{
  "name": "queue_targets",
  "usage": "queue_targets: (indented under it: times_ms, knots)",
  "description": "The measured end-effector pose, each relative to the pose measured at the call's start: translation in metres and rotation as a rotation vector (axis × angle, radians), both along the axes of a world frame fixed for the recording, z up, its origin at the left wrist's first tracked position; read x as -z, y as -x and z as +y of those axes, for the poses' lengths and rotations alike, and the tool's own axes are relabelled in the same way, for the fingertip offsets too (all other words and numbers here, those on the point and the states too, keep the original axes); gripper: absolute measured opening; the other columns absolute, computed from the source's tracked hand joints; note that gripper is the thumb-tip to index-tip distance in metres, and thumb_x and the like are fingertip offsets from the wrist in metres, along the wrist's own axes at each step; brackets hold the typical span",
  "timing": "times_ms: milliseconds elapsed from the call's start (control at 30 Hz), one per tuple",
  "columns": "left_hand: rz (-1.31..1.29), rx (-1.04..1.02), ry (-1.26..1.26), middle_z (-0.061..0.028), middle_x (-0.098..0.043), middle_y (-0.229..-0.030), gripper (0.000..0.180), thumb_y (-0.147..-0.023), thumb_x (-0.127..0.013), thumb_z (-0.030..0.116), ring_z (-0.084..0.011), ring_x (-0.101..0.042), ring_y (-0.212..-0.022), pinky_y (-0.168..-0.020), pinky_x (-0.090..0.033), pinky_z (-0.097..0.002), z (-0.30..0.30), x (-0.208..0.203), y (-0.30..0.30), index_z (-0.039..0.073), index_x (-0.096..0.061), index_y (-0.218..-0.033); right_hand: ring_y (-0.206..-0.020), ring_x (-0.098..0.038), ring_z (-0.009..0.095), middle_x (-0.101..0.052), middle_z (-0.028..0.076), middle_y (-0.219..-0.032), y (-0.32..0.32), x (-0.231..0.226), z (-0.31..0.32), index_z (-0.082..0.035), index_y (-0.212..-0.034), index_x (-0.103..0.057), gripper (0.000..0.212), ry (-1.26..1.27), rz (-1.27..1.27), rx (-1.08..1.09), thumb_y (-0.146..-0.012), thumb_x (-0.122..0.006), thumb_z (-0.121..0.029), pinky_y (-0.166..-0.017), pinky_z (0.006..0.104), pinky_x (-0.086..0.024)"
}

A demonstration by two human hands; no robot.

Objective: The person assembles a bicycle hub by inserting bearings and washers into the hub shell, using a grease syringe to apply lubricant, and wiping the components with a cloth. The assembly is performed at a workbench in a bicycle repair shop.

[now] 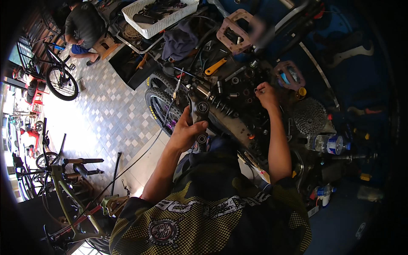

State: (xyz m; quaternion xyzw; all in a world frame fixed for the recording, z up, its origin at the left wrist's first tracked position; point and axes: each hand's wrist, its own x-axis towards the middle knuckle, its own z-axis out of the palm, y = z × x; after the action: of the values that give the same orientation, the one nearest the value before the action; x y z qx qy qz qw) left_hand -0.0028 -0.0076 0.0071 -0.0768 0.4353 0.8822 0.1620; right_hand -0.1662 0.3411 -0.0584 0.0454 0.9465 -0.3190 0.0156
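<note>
Head view of a bicycle repair in progress. The black linkage part (200, 114) of the bike's rear suspension sits at the near edge of the cluttered bench (238, 91), just above the person's chest, and serves as the reference here. The left hand (185, 134) wraps around its lower end in a closed grip, probably to steady it against turning. Directly beyond and right of the linkage lies the coil shock (221, 106), running diagonally along the dark frame member. Farther right of the linkage, the right hand (266, 94) rests on the bench among loose bolts and bushings (235, 80), its fingers pinched narrowly together on something small; what it is cannot be told. Left of the linkage a knobby tyre (156, 104) stands close by, evidently the bike's own wheel. Beyond the linkage lie an orange-handled tool (215, 66), a pink flat pedal (235, 30) and a white basket (159, 15) of parts. To the right of the linkage are a second pedal (290, 75), a cassette of sprockets (309, 115) and a clear water bottle (328, 143). Far to the left of the linkage, across the tiled floor (106, 114), another person (83, 25) crouches beside a standing bicycle (57, 72).
</note>
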Motion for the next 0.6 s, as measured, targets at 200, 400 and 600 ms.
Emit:
queue_targets:
  times_ms: [200, 400, 600]
  knots:
    - [-0.047, -0.002, -0.064, -0.0063, -0.064, -0.127, 0.082, -0.087, -0.082, 0.005, -0.0155, -0.064, -0.110, -0.094, -0.054, -0.0315, 0.006, -0.002, 0.004, 0.004, -0.036, -0.155, -0.083, -0.070, 0.012, -0.076, 0.005, -0.093, -0.071, -0.108, -0.086, -0.004, -0.106, -0.073, 0.013, 0.377, 0.307, -0.258, -0.094, -0.077, -0.008, -0.074, 0.0281, -0.052]
    - [0.007, 0.009, -0.019, -0.0093, -0.065, -0.130, 0.087, -0.085, -0.083, 0.003, -0.0174, -0.065, -0.115, -0.097, -0.055, -0.0332, 0.011, -0.007, 0.003, 0.002, -0.033, -0.156, -0.091, -0.076, 0.025, -0.077, 0.009, -0.108, -0.105, -0.140, -0.129, -0.007, -0.105, -0.075, 0.019, 0.341, 0.688, -0.580, -0.087, -0.080, -0.005, -0.074, 0.0334, -0.060]
    - [0.020, 0.024, 0.023, -0.0107, -0.066, -0.128, 0.091, -0.085, -0.082, 0.001, -0.0166, -0.066, -0.112, -0.095, -0.056, -0.0318, 0.007, -0.012, 0.000, 0.001, -0.028, -0.159, -0.076, -0.070, 0.018, -0.075, 0.005, -0.116, -0.113, -0.142, -0.132, -0.009, -0.107, -0.078, 0.021, 0.054, 0.873, -0.737, -0.085, -0.077, -0.008, -0.064, 0.0318, -0.055]
